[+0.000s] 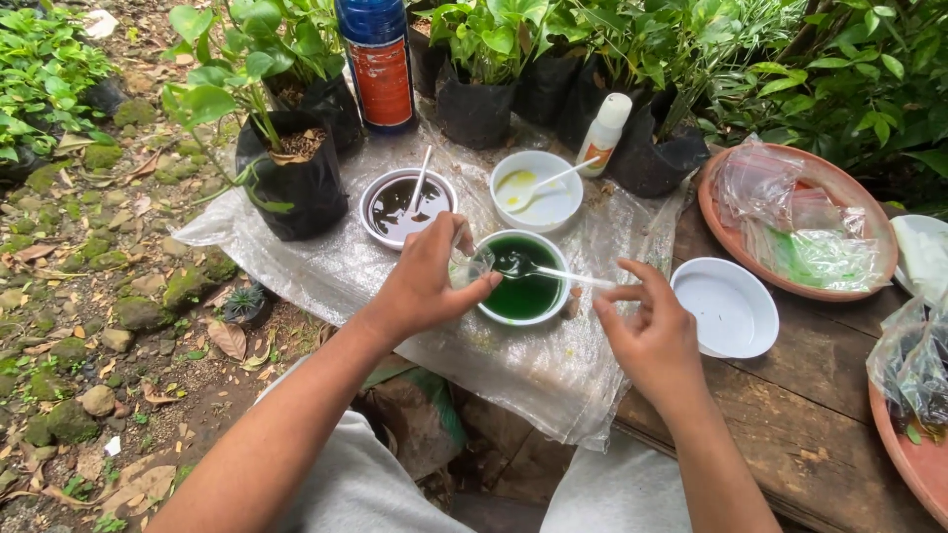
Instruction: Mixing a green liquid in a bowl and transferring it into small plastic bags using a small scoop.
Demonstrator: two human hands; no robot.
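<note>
The left hand (427,283) pinches a small clear plastic bag (468,265) between thumb and fingers, holding it against the near-left rim of the round white bowl of dark green liquid (523,278). The right hand (649,328), just right of that bowl, grips the handle end of a white plastic spoon (553,271) whose scoop lies in the green liquid. Behind the green bowl to the left sits a white bowl of dark brown liquid (406,206) with a stick in it; behind to the right, a white bowl of yellowish liquid (536,190) with a spoon. Right of the green bowl stands an empty white bowl (724,307). All rest on a clear plastic sheet (538,370) over a wooden table (805,395).
</note>
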